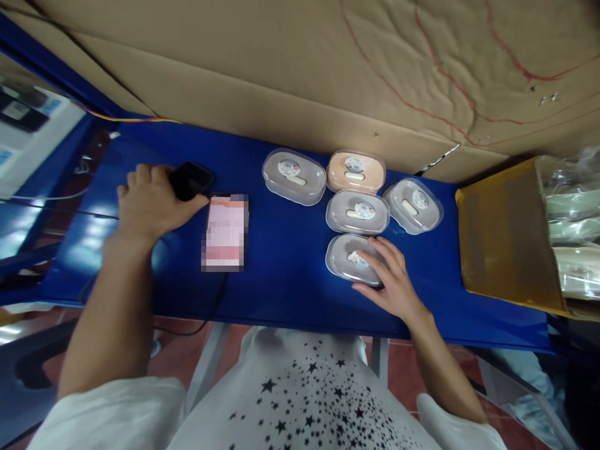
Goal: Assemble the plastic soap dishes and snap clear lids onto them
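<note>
My right hand [390, 278] lies across the right end of the nearest grey lidded plastic box [341, 257], with its thumb at the near edge and fingers over the lid. Behind that box are a second grey box [340, 215] and a peach box [360, 178]. More grey boxes sit to the left [276, 178] and right [419, 219]. All have clear lids with round stickers. On the left, my left hand [149, 203] rests palm down, fingers apart, against a dark object [191, 178] whose kind I cannot make out. Its thumb points toward a phone [225, 234] with a blurred screen.
The blue table [281, 269] backs onto a brown cardboard wall [234, 69] with red marks. At the right stands an open carton [501, 244] holding plastic-wrapped items [579, 250]. Cables [215, 300] hang at the front edge. A white surface [51, 131] with dark devices is at the far left.
</note>
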Action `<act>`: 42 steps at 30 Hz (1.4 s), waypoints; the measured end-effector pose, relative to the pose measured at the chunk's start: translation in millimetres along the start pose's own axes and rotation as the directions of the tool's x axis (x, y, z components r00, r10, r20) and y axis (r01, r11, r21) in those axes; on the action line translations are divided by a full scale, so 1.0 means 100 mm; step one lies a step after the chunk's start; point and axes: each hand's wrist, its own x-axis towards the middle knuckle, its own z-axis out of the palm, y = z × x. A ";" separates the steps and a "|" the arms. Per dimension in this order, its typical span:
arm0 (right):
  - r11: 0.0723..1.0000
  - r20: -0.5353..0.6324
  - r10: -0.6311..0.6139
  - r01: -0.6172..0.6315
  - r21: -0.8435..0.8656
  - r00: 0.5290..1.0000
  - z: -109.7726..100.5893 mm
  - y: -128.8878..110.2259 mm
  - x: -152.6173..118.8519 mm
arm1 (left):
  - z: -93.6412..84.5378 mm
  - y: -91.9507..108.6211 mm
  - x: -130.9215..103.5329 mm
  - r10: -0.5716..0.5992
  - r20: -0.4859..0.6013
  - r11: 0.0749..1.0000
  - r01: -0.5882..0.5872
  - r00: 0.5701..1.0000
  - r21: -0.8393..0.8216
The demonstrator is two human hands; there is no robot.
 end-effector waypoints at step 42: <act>0.991 0.094 -0.127 0.129 -0.022 0.988 0.16 -0.40 -0.10 | 0.08 0.97 -1.66 0.624 -0.275 0.572 -0.667 0.731 -0.478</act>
